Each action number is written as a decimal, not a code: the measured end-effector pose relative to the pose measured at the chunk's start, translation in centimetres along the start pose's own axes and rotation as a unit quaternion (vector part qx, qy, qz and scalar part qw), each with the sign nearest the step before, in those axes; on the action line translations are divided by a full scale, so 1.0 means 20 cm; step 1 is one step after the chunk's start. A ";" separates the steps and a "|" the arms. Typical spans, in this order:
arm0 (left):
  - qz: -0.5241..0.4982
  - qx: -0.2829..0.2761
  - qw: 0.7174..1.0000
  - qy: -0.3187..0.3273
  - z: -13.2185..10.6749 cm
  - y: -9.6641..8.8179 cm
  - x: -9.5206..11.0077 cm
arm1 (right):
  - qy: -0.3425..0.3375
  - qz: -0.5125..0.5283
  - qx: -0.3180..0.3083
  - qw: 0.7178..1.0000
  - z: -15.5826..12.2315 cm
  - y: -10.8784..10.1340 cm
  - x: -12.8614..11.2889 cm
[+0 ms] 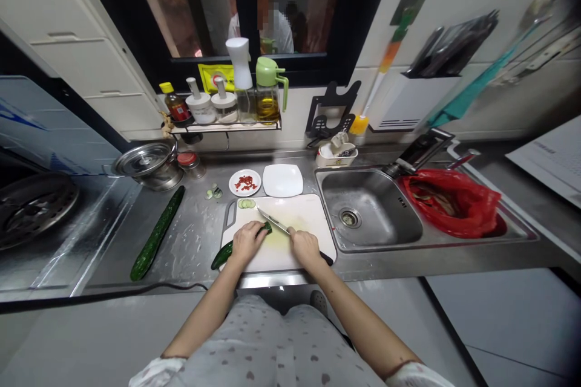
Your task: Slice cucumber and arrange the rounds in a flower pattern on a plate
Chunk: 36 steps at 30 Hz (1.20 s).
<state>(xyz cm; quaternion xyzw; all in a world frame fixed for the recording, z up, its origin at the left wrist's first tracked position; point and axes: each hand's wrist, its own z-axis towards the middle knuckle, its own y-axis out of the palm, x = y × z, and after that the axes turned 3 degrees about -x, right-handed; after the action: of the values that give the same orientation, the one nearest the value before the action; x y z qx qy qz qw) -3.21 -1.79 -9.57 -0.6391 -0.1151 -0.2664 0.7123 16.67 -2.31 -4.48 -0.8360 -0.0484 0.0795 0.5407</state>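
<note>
On the white cutting board (313,211) lies a dark green cucumber (222,256), and my left hand (246,242) is wrapped over its middle. The cucumber's right end shows just past my fingertips. My right hand (305,248) grips a kitchen knife (276,222) by its black handle. The blade points up and to the left, close beside the cucumber's end; whether it touches cannot be made out. Several pale cucumber slices (246,204) lie at the board's upper left corner. A second, whole cucumber (158,234) rests on the steel counter to the left.
Behind the board stand a plate with chopped red pieces (245,183) and a white square plate (282,180). Cucumber scraps (213,192) lie nearby. At right are the sink (372,208) and a red plastic bag (454,202). A lidded pot (149,164) stands back left, below a condiment shelf (227,127).
</note>
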 end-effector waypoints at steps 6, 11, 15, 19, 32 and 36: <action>-0.001 0.082 0.997 -0.011 0.01 -0.09 0.03 | -0.003 -0.006 0.018 1.000 -0.02 -0.03 0.01; 0.000 -0.038 0.992 0.118 0.07 -0.15 0.07 | -0.016 -0.017 0.040 0.999 -0.04 -0.07 0.01; -0.005 -0.074 0.988 0.135 0.09 -0.16 0.09 | -0.021 -0.033 0.048 0.998 -0.06 -0.09 0.02; -0.012 -0.082 0.987 0.139 0.08 -0.14 0.11 | -0.014 -0.037 0.042 0.998 -0.08 -0.09 0.04; -0.052 -0.053 0.983 0.168 0.10 -0.07 0.14 | 0.034 -0.024 0.045 0.998 -0.06 -0.08 0.11; -0.099 -0.017 0.987 0.128 0.10 -0.06 0.13 | 0.064 -0.012 0.040 0.997 -0.07 -0.05 0.15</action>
<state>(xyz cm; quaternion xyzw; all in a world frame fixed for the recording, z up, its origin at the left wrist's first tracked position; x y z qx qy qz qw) -1.28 -0.44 -6.95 -0.5968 -0.0812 -0.4175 0.6804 19.83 -2.56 -3.19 -0.8164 -0.0204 0.0218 0.5768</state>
